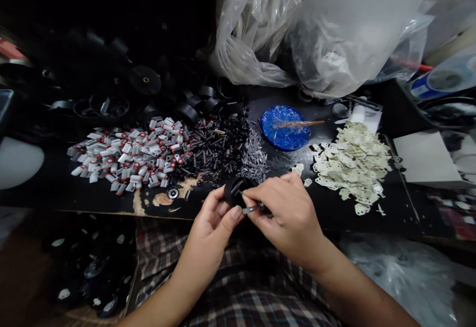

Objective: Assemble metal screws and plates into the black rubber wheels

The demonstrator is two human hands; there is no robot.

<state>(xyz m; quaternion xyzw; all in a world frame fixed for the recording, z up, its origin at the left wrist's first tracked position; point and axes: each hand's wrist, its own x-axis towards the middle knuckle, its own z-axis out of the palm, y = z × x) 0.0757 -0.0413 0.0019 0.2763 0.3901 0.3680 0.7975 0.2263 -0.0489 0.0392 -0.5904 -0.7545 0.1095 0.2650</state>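
My left hand (212, 220) is closed around a small round black plastic housing (233, 192), its hollow side turned up toward me. My right hand (286, 213) meets it from the right, with thumb and fingers pinched together at the opening. A slim metal tool (253, 208) sticks out from under the right fingers toward my left thumb; its exact kind is hard to make out. The fingertips hide part of the housing's inside. Just beyond the hands lie a heap of small grey pieces (254, 156) and small black springs (210, 158).
White-and-grey cylinders with red bands (130, 156) are heaped at left. A blue lid (284, 129) with a brown stick (316, 123) lies beyond my hands. Pale flat plates (351, 163) are piled at right. Plastic bags (334, 29) stand behind; black round parts (188, 111) lie at back left.
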